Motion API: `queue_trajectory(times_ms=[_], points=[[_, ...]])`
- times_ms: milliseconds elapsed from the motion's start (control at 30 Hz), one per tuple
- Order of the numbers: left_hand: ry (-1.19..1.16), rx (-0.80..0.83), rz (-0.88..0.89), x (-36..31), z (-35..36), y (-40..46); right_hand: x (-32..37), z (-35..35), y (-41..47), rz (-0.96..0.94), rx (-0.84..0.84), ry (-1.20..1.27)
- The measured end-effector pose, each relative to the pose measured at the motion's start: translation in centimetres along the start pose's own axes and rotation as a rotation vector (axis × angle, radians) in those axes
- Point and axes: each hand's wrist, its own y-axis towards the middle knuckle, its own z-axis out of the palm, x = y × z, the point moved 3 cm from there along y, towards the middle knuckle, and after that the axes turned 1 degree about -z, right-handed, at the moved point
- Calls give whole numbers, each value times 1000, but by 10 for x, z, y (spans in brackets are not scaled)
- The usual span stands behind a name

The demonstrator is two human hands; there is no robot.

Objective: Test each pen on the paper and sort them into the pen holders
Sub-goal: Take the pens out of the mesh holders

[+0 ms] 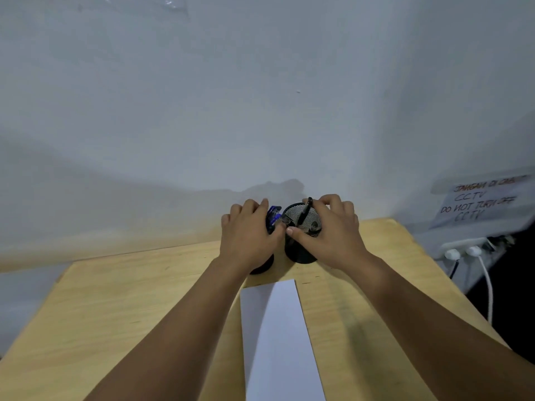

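At the far edge of the light wooden table [130, 299], by the white wall [202, 96], two black mesh cylindrical pen holders stand side by side. Left hand [249, 233] wraps the left holder [262, 266], mostly hidden, fingers curled round its top w/ blue pens [273, 215] sticking out. Right hand [333, 230] grips the rim of the right holder [302, 241], thumb at front; a black pen [306, 211] leans inside. White paper sheet [278, 337] lies nearer, btwn the forearms. Handwritten CCTV notice [480, 202] + plugged sockets [463, 250] at right.
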Motion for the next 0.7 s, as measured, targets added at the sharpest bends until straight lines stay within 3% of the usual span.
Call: queue_trajectory(times_ms=[100,333,700], points=[[-13,-1,10,0,0,0,9,0,4,-57,52,-87],[-102,-15,10,4,-1,0,19,2,10,-86,143,-44],[-235,-99,58,3,-10,-3,25,-19,8,-119,66,103]])
